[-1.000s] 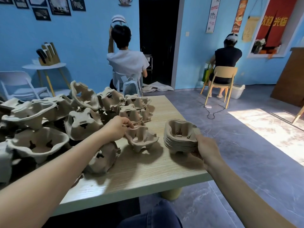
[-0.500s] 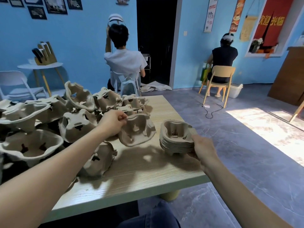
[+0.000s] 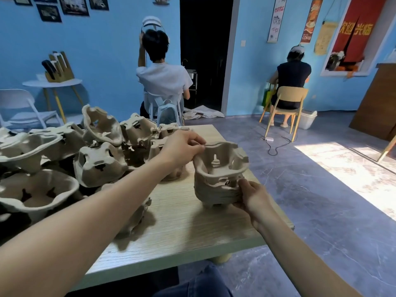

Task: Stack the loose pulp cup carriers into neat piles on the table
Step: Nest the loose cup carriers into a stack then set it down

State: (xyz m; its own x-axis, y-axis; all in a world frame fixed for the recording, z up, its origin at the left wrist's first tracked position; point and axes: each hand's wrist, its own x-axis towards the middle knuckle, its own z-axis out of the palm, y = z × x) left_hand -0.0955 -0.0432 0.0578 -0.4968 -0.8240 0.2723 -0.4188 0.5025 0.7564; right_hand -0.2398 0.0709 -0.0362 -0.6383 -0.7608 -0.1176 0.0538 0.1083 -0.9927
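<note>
A nested stack of pulp cup carriers (image 3: 216, 190) stands near the right edge of the wooden table (image 3: 184, 228). My right hand (image 3: 251, 195) grips the stack's near right side. My left hand (image 3: 182, 147) pinches the far left rim of a single carrier (image 3: 222, 161), which sits on top of the stack, slightly raised and not fully nested. A heap of loose carriers (image 3: 70, 151) covers the left half of the table, lying at all angles.
Beyond the table a person in white (image 3: 162, 78) sits on a chair, back turned. Another person (image 3: 292, 76) sits on a wooden chair at the right. A white chair (image 3: 23, 108) and round side table (image 3: 52, 83) stand at the left wall.
My left hand lifted a single carrier off the table, carried it right and set it onto the stack. My right hand kept hold of the stack.
</note>
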